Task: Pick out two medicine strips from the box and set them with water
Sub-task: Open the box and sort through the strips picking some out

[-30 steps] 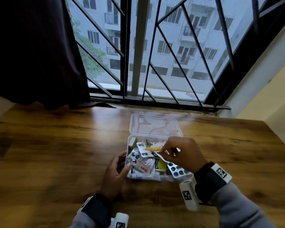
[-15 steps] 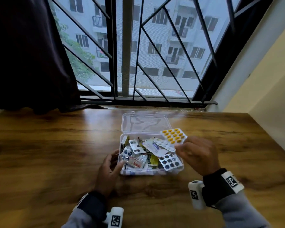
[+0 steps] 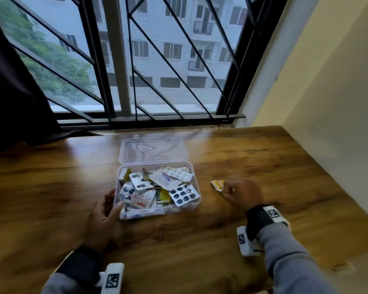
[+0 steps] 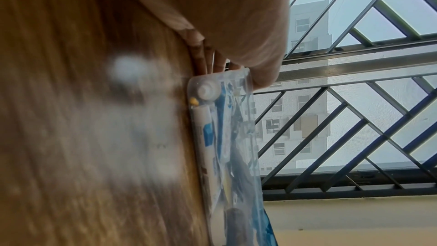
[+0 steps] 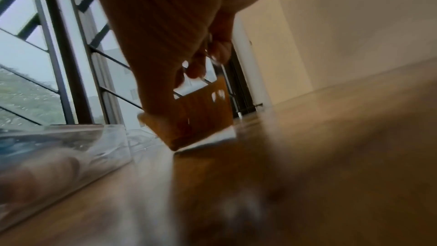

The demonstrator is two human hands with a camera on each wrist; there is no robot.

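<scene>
A clear plastic box [image 3: 197, 200] full of several medicine strips stands open on the wooden table, its lid [image 3: 153, 149] laid back toward the window. My left hand [image 3: 106, 209] grips the box's front left corner, thumb on the rim [image 4: 264, 74]. My right hand [image 3: 232, 190] pinches a strip of yellow pills [image 3: 217, 184] just right of the box, low over the table. In the right wrist view the strip [image 5: 201, 111] hangs tilted from my fingertips, its lower corner at the tabletop. No water is in view.
The wooden table [image 3: 51, 198] runs to a barred window [image 3: 157, 60] at the back. A dark curtain [image 3: 13, 92] hangs at the left and a cream wall [image 3: 327, 92] bounds the right side. Bare wood lies right of the box.
My right hand has lifted the yellow strip out of the box and carried it right and down to the table. The left hand stays on the box. The head view has shifted right.
</scene>
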